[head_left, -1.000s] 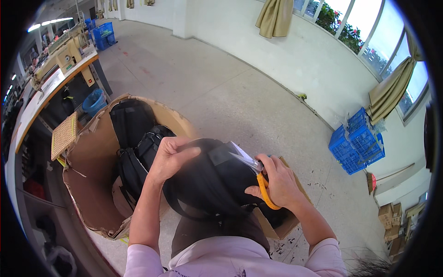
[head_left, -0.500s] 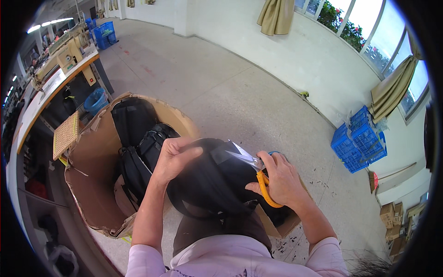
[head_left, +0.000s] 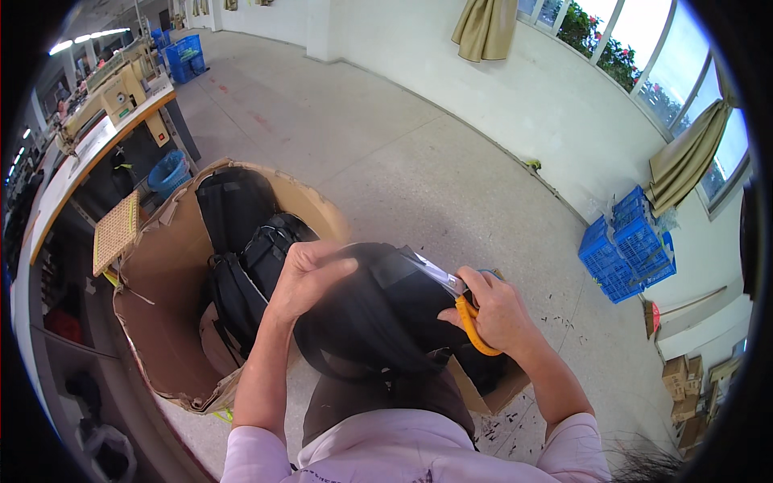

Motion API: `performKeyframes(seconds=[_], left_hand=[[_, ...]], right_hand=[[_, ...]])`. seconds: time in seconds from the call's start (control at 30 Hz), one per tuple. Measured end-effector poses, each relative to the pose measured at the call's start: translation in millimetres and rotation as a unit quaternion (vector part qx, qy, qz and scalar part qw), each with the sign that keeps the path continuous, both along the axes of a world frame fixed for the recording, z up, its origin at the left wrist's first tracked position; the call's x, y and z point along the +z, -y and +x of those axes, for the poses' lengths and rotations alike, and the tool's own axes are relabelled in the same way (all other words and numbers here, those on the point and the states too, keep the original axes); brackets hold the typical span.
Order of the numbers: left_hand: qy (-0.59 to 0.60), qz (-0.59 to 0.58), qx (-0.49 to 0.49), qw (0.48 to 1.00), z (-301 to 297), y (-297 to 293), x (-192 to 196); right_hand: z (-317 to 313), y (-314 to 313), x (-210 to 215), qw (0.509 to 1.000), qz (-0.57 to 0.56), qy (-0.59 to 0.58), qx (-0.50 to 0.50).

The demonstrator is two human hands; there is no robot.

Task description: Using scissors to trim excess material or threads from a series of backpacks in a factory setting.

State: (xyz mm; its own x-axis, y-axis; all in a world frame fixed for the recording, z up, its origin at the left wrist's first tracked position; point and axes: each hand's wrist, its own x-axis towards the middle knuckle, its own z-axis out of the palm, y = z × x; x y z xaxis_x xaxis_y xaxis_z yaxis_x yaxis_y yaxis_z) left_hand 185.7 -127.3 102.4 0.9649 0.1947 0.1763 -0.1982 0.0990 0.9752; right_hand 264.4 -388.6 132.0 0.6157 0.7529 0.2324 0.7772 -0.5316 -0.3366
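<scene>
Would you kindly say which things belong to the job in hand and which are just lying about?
Job in hand:
black strapped fabric item, in the left hand
orange-handled scissors, in the right hand
probably the black bags in the large carton

Lying about:
blue crates by the wall
blue basket near the sewing machine
brown boxes, lower right

Head-worn fisheye, facing down, near both hands (head_left: 310, 282) (head_left: 501, 315)

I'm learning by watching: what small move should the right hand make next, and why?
Perhaps open the scissors slightly: the right hand holds them with the blades looking nearly closed near the black bag, which the left hand pinches.
</scene>
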Motion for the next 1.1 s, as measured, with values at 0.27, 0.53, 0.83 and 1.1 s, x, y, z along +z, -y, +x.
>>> performKeyframes(seconds=[0.27, 0.53, 0.83, 1.1], left_hand=[[0.005, 0.052, -0.006, 0.999, 2, 2, -2], [-0.005, 0.071, -0.043, 0.997, -1, 4, 3], [-0.005, 0.061, -0.054, 0.997, -2, 6, 5], [-0.011, 0.098, -0.046, 0.994, 8, 9, 7]], right_hand=[[10, 0, 2, 0.999, -0.017, 0.03, 0.027], [16, -4, 19, 0.996, -0.034, 0.042, 0.064], [27, 2, 18, 0.992, -0.035, -0.014, 0.121], [33, 3, 27, 0.986, -0.037, -0.108, 0.122]])
